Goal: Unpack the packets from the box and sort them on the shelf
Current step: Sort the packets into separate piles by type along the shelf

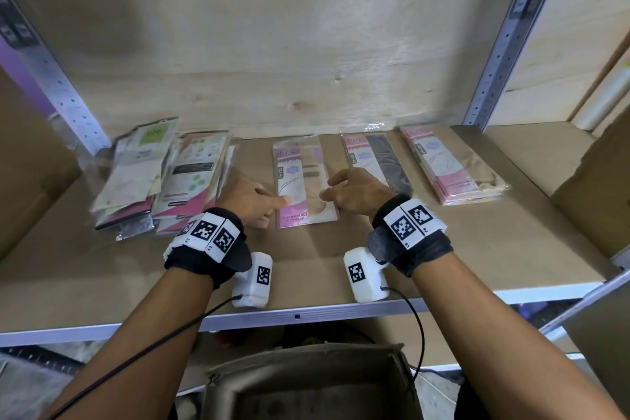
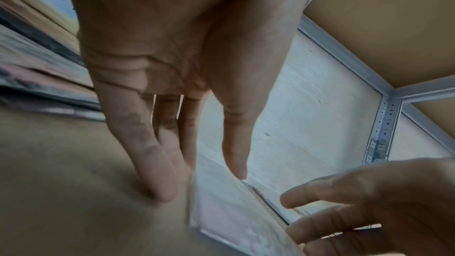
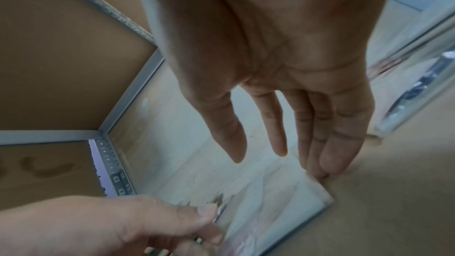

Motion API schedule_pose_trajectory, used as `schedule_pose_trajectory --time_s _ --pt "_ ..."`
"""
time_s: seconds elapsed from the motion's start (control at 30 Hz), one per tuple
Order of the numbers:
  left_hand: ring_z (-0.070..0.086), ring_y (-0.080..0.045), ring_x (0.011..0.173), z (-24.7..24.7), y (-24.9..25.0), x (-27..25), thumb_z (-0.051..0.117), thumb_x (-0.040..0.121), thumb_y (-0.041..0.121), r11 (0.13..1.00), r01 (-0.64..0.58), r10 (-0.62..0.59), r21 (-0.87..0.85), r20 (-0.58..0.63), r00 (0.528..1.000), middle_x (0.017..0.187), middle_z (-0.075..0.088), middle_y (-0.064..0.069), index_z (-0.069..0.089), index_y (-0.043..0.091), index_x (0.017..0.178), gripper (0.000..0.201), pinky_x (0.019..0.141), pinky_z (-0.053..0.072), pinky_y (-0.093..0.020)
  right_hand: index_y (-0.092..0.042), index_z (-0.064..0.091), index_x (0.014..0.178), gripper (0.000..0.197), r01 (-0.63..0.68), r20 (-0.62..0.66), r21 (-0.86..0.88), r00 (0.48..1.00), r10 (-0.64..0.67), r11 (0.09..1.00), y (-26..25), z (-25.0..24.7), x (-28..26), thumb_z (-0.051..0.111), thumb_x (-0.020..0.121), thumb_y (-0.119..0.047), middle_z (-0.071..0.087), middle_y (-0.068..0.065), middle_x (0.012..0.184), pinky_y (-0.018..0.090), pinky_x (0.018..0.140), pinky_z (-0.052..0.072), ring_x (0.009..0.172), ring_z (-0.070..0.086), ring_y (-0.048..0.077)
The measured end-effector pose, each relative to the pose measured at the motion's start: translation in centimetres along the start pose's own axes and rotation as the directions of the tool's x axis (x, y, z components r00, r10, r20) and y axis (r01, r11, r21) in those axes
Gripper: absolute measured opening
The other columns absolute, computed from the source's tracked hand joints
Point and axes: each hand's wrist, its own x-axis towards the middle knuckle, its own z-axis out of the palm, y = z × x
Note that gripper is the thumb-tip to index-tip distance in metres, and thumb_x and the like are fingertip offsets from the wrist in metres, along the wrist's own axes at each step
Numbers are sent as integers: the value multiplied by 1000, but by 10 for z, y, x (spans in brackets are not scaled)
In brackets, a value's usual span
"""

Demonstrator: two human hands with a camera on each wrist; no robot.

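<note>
A clear packet (image 1: 303, 181) with a purple-pink label and beige cloth lies flat at the middle of the wooden shelf (image 1: 306, 266). My left hand (image 1: 274, 211) touches its left edge with straight fingers, thumb over the label. In the left wrist view the fingertips (image 2: 165, 196) rest on the board beside the packet (image 2: 226, 221). My right hand (image 1: 329, 189) is at the packet's right edge; in the right wrist view its straight fingertips (image 3: 320, 172) touch the packet (image 3: 270, 211). The open cardboard box (image 1: 313, 382) stands below the shelf, its inside hidden.
A loose pile of mixed packets (image 1: 153, 177) lies at the left. To the right are a dark-cloth packet (image 1: 378, 160) and a stack of pink-labelled beige packets (image 1: 450, 167). Cardboard boxes (image 1: 593, 181) flank the shelf ends. Metal uprights (image 1: 501, 44) frame the bay.
</note>
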Motion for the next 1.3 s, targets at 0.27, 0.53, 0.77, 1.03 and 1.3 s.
schedule_pose_trajectory --time_s 0.27,0.53,0.77,1.03,1.3 --pt "68 -16 74 5 7 2 75 85 13 999 -37 38 -23 60 997 85 69 -9 67 -3 113 33 64 60 -22 -16 52 128 52 -19 9 91 1000 18 996 1 0 4 73 83 -32 55 9 130 47 105 46 123 54 30" --pt "70 -18 82 12 10 9 77 84 13 997 -64 67 -42 66 996 102 72 -14 67 0 113 33 68 61 -22 -18 52 124 49 -27 -38 126 999 32 992 5 -4 12 73 82 -31 55 7 127 46 102 49 120 56 28" --pt "70 -18 80 15 9 15 78 83 11 997 -64 67 -46 69 995 104 72 -15 67 1 113 34 67 61 -23 -19 54 123 46 -22 -49 113 998 28 993 6 -3 15 73 84 -31 53 6 129 44 102 49 119 55 25" --pt "73 -24 84 -16 4 19 81 80 17 993 -101 101 -59 -3 995 104 68 -11 64 7 118 42 67 61 -25 -14 56 124 37 101 -101 73 991 -93 992 -8 -13 -2 67 90 -25 60 7 124 44 101 49 114 59 24" --pt "73 -17 79 -112 -34 18 78 79 22 982 -184 160 -38 -338 927 91 76 3 75 27 89 11 79 59 -33 -1 59 99 9 117 106 422 978 -177 899 -59 39 -6 54 94 3 60 15 78 30 57 56 62 59 24"
